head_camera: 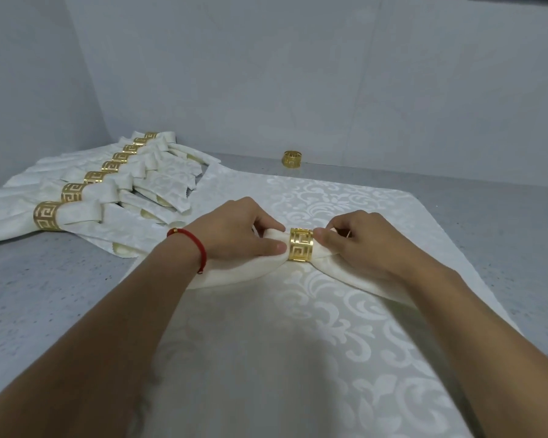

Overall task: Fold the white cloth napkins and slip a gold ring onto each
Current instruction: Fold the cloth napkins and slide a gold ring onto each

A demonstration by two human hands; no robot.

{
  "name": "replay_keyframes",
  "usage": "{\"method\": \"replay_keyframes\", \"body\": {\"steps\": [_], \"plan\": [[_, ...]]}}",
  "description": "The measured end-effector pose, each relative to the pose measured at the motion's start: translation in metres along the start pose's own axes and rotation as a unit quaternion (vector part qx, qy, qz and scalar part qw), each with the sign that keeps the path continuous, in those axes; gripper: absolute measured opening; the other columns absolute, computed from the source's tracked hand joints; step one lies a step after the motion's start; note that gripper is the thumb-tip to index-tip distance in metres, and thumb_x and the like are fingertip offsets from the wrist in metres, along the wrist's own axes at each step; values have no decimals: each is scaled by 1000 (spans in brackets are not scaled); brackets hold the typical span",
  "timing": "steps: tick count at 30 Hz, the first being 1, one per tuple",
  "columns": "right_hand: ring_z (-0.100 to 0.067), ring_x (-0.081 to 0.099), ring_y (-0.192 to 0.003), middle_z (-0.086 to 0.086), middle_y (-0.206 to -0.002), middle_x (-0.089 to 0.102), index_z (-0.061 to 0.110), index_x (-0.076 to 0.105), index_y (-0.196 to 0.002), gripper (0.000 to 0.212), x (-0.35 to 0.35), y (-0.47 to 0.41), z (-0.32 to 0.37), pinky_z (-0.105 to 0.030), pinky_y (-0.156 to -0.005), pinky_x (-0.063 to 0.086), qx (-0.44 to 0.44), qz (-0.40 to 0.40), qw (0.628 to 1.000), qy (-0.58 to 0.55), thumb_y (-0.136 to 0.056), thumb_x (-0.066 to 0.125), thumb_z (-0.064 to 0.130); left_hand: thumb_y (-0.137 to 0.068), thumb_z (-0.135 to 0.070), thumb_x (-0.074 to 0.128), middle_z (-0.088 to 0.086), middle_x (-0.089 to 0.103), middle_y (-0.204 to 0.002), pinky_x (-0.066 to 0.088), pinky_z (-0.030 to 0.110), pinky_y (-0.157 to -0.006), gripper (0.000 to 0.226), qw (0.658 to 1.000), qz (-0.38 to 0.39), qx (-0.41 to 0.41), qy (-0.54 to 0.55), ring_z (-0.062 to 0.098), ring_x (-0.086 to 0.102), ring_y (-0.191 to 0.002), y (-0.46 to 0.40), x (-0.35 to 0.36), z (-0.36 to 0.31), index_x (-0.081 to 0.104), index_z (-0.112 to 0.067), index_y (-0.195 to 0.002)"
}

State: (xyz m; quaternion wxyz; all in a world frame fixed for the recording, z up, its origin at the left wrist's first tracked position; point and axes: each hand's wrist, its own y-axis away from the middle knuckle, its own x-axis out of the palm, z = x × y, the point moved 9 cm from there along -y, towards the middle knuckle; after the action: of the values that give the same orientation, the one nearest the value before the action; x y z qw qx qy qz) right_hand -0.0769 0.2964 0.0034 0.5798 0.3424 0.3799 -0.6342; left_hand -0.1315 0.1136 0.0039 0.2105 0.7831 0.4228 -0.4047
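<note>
I see both hands in the middle of the frame, working on one folded white napkin. A gold ring sits around the middle of this napkin. My left hand is just left of the ring, and its fingers and thumb are curled around the bunched cloth, holding it. There is a red string bracelet on that wrist. My right hand is just right of the ring, and its fingertips pinch the cloth right where it comes out of the ring.

The napkin lies on a flat white cloth with a leafy pattern, spread over a grey speckled table.

At the left of the frame, a row of finished napkins runs from the middle left up toward the upper left. Each one has a gold ring on it, and they overlap each other.

One spare gold ring stands alone on the table near the wall, above the hands and well apart from them.
</note>
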Motion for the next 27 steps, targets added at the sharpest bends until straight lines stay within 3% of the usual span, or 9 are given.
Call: {"method": "replay_keyframes", "body": {"steps": [4,7,10,12,17,19,21,24,27], "plan": [[-4,61,-92,15,-104,68,32,70,-112,29,-19,4,15,-36,-86,53,-95,-70,992,-43,-100,51,50,-91,-46,66,-20,68,-83,46,18,-75,21,999,7,-4,40,-3,60,-74,0,0,3,76,-35,-106],[0,57,-109,21,-120,61,39,57,-134,46,-2,10,32,-26,-91,48,-158,-15,987,-30,-92,67,55,-88,-38,72,-14,66,-77,43,20,-67,8,997,-15,17,75,-4,56,-61,-3,-6,3,73,-34,-96],[-6,61,-101,13,-111,68,31,65,-122,37,10,11,41,-34,-90,51,-193,-10,981,11,-89,75,44,-83,-33,78,-5,70,-84,47,22,-66,8,997,-24,12,73,1,60,-66,-3,-6,7,71,-33,-87],[-5,62,-98,14,-107,70,31,69,-116,33,5,10,40,-32,-87,50,-193,-18,981,-8,-87,77,43,-83,-26,78,-1,71,-82,48,23,-63,8,996,-20,11,84,6,61,-65,-2,-6,8,71,-28,-85],[-2,61,-104,20,-121,66,39,62,-131,52,3,8,27,-27,-88,51,-168,-11,986,-9,-84,76,57,-84,-20,77,6,72,-84,51,32,-69,6,995,-14,6,100,12,63,-69,-2,-7,10,73,-25,-86],[-2,63,-99,22,-116,64,43,62,-120,37,-7,8,14,-29,-83,53,-133,-34,988,-70,-88,72,56,-87,-25,74,4,72,-84,53,36,-77,1,995,-3,8,103,13,63,-72,-1,-5,8,74,-26,-86],[-5,63,-91,17,-102,66,39,64,-100,14,-17,6,6,-37,-80,56,-124,-57,987,-80,-90,71,46,-88,-39,71,-1,71,-80,53,35,-76,13,994,-7,12,106,9,61,-71,-1,-4,6,74,-27,-85],[-13,60,-82,12,-98,65,37,67,-92,10,-13,6,6,-36,-76,53,-129,-37,988,-82,-88,74,42,-82,-65,65,-15,69,-87,48,24,-75,28,996,-61,22,61,-4,58,-70,-2,-5,0,70,-41,-96],[-10,57,-77,11,-95,64,35,68,-87,10,-10,5,10,-26,-72,48,-135,-35,986,-94,-87,77,39,-86,-65,60,-22,70,-103,43,22,-81,30,995,-54,80,3,-11,57,-84,-3,10,-21,64,-56,-115]]}}
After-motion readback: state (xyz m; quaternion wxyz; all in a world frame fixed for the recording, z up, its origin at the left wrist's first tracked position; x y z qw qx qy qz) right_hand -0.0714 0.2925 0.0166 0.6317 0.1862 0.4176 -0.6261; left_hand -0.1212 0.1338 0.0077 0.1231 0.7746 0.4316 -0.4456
